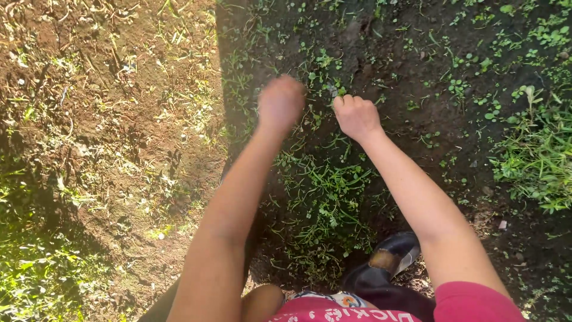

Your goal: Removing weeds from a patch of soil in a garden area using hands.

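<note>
While both arms reach down over the dark soil [387, 89], the left hand [280, 102] is a blur, curled loosely into a fist, and I cannot tell whether anything is inside it. The right hand [356, 116] is closed tight, knuckles up, pressed low among the small weeds [325, 59] just ahead of it; it seems clamped on something at ground level, perhaps a stem, though the fingers hide it. The two hands sit near each other but apart.

What could go wrong, to my eye: a thin stem gripped that low may snap and leave its root behind, and the moving left hand could knock loose dirt about. The person leans well forward, so a slip on damp ground seems possible.

A thicker clump of grassy weeds [325, 197] lies between the forearms, nearer the body, and a black shoe [390, 253] stands just below it. Sunlit bare earth [113, 119] with dry stalks spreads to the left; taller grass [536, 155] fringes the right edge.
</note>
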